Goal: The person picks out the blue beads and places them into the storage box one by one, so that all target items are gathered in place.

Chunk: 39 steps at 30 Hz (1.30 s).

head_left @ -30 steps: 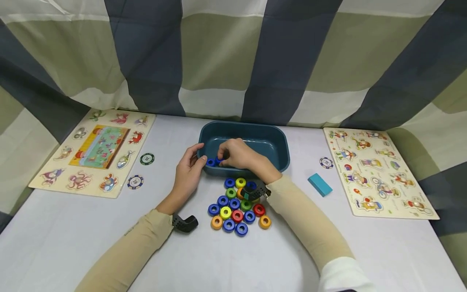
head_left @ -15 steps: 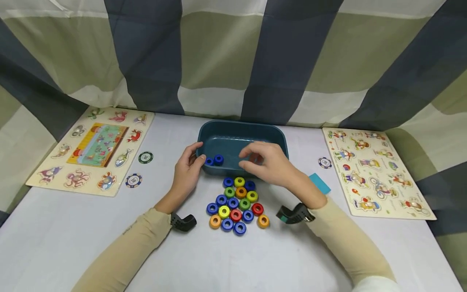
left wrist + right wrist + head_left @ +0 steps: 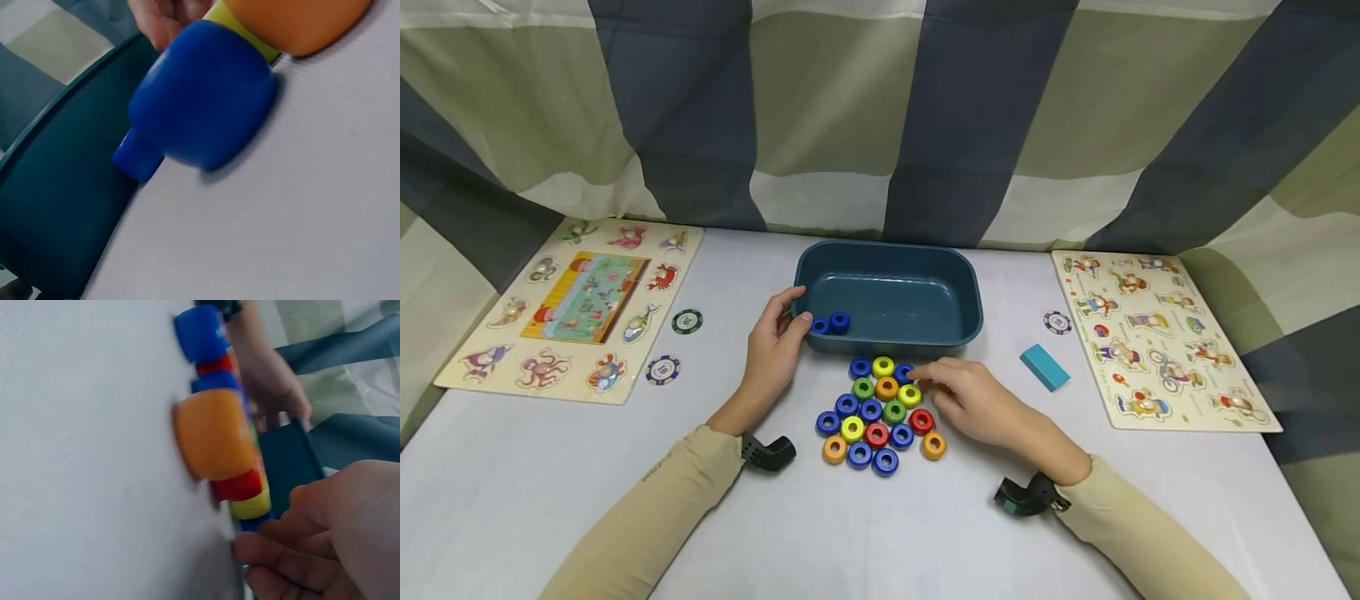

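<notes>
In the head view my left hand (image 3: pixel 773 346) holds the left end of the dark teal tray (image 3: pixel 887 342), its thumb at the near-left corner. Two blue rings (image 3: pixel 839 322) lie inside that corner. My right hand (image 3: pixel 976 400) is at the right side of a cluster of coloured rings on the table. Its fingertips reach a blue ring (image 3: pixel 902 373) at the back of the cluster and partly cover it; the thumb stays apart from it. A yellow ring (image 3: pixel 910 395), a red ring (image 3: pixel 922 421) and an orange ring (image 3: pixel 933 446) lie nearest this hand.
Picture puzzle boards lie at the left (image 3: pixel 542 333) and right (image 3: pixel 1165 342). A turquoise block (image 3: pixel 1045 367) sits right of the tray. Poker chips (image 3: pixel 663 370) lie beside the boards. A checked cloth (image 3: pixel 820 100) hangs behind the table.
My right hand has left the tray and come down and right to the cluster. Two blue rings show in the tray's corner, uncovered. My left hand stays on the tray.
</notes>
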### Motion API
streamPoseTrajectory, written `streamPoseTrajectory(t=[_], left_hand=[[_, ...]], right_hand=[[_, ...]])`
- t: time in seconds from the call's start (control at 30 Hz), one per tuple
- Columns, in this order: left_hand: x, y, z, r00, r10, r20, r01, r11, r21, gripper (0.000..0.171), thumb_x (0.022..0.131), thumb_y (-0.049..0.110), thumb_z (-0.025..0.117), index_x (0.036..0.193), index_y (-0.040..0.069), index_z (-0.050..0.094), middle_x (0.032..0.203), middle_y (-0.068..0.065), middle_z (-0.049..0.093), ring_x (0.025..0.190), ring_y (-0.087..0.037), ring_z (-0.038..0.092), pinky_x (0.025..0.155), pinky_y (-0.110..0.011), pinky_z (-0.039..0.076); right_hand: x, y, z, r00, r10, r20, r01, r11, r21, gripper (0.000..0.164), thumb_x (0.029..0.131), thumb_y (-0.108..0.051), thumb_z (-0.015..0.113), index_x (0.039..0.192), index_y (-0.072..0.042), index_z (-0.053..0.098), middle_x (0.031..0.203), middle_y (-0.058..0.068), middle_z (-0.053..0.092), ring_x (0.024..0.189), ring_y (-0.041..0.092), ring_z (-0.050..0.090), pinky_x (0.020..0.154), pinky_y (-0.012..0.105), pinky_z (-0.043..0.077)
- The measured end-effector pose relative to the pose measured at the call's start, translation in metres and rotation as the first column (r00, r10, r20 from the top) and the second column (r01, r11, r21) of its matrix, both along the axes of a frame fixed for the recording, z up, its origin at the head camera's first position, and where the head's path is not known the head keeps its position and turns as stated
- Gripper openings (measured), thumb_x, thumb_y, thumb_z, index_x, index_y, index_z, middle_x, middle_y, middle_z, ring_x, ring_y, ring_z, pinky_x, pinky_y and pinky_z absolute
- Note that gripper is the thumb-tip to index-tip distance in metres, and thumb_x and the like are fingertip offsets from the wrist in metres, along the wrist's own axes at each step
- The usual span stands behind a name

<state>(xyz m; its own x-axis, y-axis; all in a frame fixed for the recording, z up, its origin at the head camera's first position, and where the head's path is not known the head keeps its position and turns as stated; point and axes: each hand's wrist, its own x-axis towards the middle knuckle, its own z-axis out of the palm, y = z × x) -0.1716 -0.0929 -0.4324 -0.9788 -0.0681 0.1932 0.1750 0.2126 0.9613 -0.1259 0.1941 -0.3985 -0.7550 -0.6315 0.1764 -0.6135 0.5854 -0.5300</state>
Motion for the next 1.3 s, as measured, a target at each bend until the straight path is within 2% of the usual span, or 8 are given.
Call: streamPoseTrajectory(t=[0.37,0.47,0.63,0.77,0.87,1.17,1.27,1.3], left_hand=[[0.000,-0.001,0.000,1.000,-0.006,-0.005,0.006,1.000,0.007,0.038,0.099,0.014,0.053,0.136,0.009,0.052,0.146,-0.008,0.048,0.136,-0.022,0.045,0.113,-0.038,0.039],[0.000,-0.001,0.000,1.000,-0.005,-0.011,0.005,1.000,0.005,0.038,0.099,0.014,0.053,0.136,0.009,0.052,0.146,-0.008,0.048,0.137,-0.021,0.044,0.114,-0.038,0.039],[0.000,-0.002,-0.001,1.000,-0.007,-0.012,0.007,1.000,0.005,0.038,0.099,0.014,0.053,0.136,0.008,0.052,0.146,-0.008,0.048,0.138,-0.021,0.043,0.114,-0.038,0.038],[0.000,-0.002,-0.001,1.000,-0.007,-0.009,0.007,1.000,0.001,0.039,0.099,0.014,0.053,0.137,0.008,0.052,0.146,-0.008,0.048,0.138,-0.021,0.043,0.114,-0.038,0.038],[0.001,-0.002,0.000,1.000,-0.003,-0.006,0.003,1.000,0.000,0.039,0.099,0.014,0.053,0.137,0.008,0.052,0.147,-0.008,0.048,0.138,-0.021,0.044,0.114,-0.039,0.039],[0.001,-0.003,0.001,1.000,-0.012,-0.018,0.012,1.000,0.006,0.039,0.099,0.013,0.053,0.137,0.007,0.051,0.145,-0.010,0.048,0.136,-0.025,0.046,0.113,-0.041,0.039],[0.009,0.000,0.016,1.000,-0.025,0.002,0.025,1.000,0.004,0.039,0.099,0.010,0.051,0.138,0.002,0.049,0.146,-0.015,0.046,0.136,-0.029,0.045,0.114,-0.042,0.038],[0.009,0.000,0.016,1.000,-0.025,0.001,0.025,1.000,0.003,0.040,0.099,0.011,0.051,0.138,0.003,0.049,0.146,-0.015,0.046,0.136,-0.028,0.045,0.114,-0.041,0.038]], right_hand=[[-0.003,-0.003,-0.010,1.000,-0.024,-0.013,0.025,1.000,0.012,0.036,0.092,0.001,0.054,0.125,-0.009,0.065,0.123,0.007,0.066,0.116,0.020,0.061,0.096,0.036,0.054],[-0.004,-0.003,-0.013,0.999,-0.020,-0.033,0.021,1.000,0.015,0.034,0.091,0.000,0.056,0.121,-0.009,0.067,0.122,0.009,0.066,0.116,0.022,0.061,0.096,0.036,0.054],[-0.004,-0.003,-0.015,0.996,-0.052,-0.069,0.052,0.999,-0.005,0.020,0.087,-0.005,0.064,0.105,-0.008,0.070,0.104,0.005,0.069,0.093,0.016,0.063,0.080,0.030,0.057],[-0.005,-0.003,-0.017,0.987,-0.134,-0.087,0.137,0.990,0.029,0.010,0.084,-0.012,0.071,0.091,-0.013,0.065,0.085,-0.001,0.063,0.072,0.009,0.052,0.060,0.022,0.048],[-0.006,-0.002,-0.018,0.981,-0.165,-0.097,0.170,0.985,0.041,0.015,0.081,-0.017,0.075,0.084,-0.015,0.061,0.077,-0.003,0.058,0.065,0.006,0.047,0.054,0.019,0.042],[-0.007,0.000,-0.018,0.982,-0.132,-0.134,0.132,0.991,-0.008,0.018,0.079,-0.016,0.078,0.083,-0.015,0.061,0.074,-0.004,0.057,0.062,0.005,0.048,0.053,0.018,0.043],[-0.006,0.003,-0.011,0.982,-0.110,-0.152,0.106,0.994,-0.035,0.018,0.078,-0.015,0.079,0.085,-0.014,0.062,0.077,-0.004,0.060,0.064,0.007,0.052,0.055,0.018,0.046],[-0.005,0.004,-0.008,0.982,-0.101,-0.162,0.095,0.994,-0.048,0.017,0.078,-0.014,0.078,0.085,-0.014,0.063,0.078,-0.004,0.061,0.065,0.007,0.053,0.055,0.019,0.047]])
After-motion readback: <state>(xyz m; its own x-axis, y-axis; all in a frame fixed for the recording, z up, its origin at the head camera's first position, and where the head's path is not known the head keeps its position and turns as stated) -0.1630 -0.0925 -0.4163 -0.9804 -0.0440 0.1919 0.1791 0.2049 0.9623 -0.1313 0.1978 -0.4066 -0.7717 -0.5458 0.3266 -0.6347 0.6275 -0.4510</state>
